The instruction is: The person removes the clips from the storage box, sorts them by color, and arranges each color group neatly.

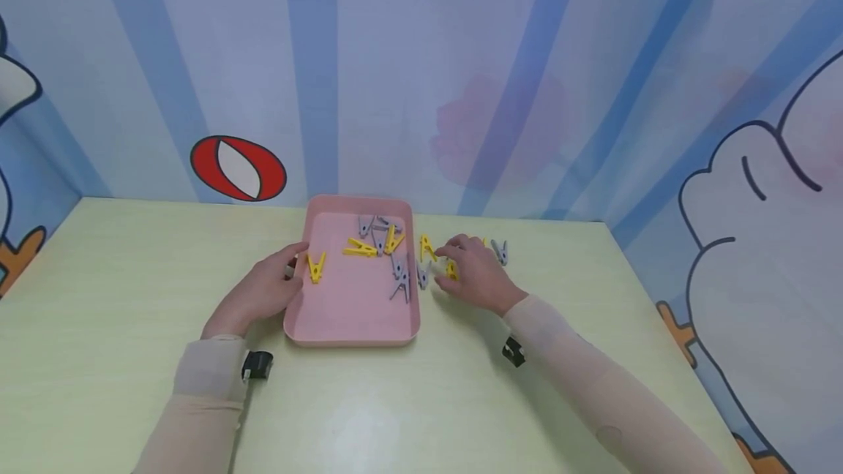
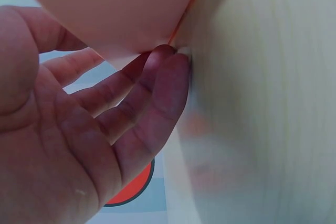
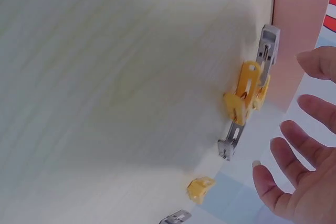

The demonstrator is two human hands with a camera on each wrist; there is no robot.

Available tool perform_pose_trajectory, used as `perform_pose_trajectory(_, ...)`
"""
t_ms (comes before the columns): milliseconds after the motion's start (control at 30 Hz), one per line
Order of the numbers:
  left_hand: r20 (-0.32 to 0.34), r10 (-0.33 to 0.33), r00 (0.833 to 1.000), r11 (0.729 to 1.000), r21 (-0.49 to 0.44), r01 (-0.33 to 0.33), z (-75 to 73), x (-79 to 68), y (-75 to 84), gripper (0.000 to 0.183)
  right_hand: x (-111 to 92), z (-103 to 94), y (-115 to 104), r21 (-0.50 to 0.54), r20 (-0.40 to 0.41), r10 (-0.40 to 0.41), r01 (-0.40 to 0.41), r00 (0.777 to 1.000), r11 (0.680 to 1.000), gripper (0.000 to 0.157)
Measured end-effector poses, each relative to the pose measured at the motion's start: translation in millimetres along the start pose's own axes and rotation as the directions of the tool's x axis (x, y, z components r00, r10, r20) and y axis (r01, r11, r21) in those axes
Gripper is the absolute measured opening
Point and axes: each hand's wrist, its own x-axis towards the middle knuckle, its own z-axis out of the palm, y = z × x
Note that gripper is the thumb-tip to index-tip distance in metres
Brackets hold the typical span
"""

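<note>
A pink tray [image 1: 349, 320] lies on the table with several yellow and grey clothespins inside, among them a yellow clothespin [image 1: 317, 268] by its left wall. My left hand [image 1: 266, 287] holds the tray's left side; in the left wrist view, fingertips [image 2: 170, 77] meet the tray's lower edge at the tabletop. Right of the tray, my right hand [image 1: 477, 273] hovers over loose clothespins with its fingers spread and nothing between them. Below it are a yellow clothespin [image 3: 248, 85] and a grey clothespin [image 3: 269, 45]. In the head view the hand partly hides some of them.
The pale wooden table [image 1: 132, 276] reaches back to a blue striped wall covering [image 1: 395, 93] with cartoon prints. A grey clothespin [image 1: 500, 251] lies beyond my right hand, and another yellow clothespin [image 3: 200, 189] lies nearby.
</note>
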Motion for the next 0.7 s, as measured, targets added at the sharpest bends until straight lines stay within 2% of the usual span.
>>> perform_pose_trajectory(200,-0.004,0.005,1.000,1.000,0.001,-0.005,0.2,0.0,0.3,0.062,-1,-2.7,-14,0.003,-0.059,-0.040,0.041,0.997,0.999,0.047)
perform_pose_trajectory(433,-0.006,0.010,1.000,1.000,0.004,-0.010,-0.1,-0.1,0.8,0.060,3,1.2,-28,-0.062,-0.114,-0.126,0.119,0.985,0.991,0.045)
perform_pose_trajectory(533,-0.004,0.013,1.000,1.000,0.002,-0.013,0.4,0.6,1.3,0.059,6,4.1,-34,-0.095,-0.111,-0.148,0.138,0.983,0.986,0.043)
perform_pose_trajectory(700,-0.003,0.019,1.000,1.000,-0.001,-0.019,0.4,1.4,-0.2,0.059,13,9.1,-47,-0.203,-0.058,-0.156,0.142,0.986,0.969,0.039)
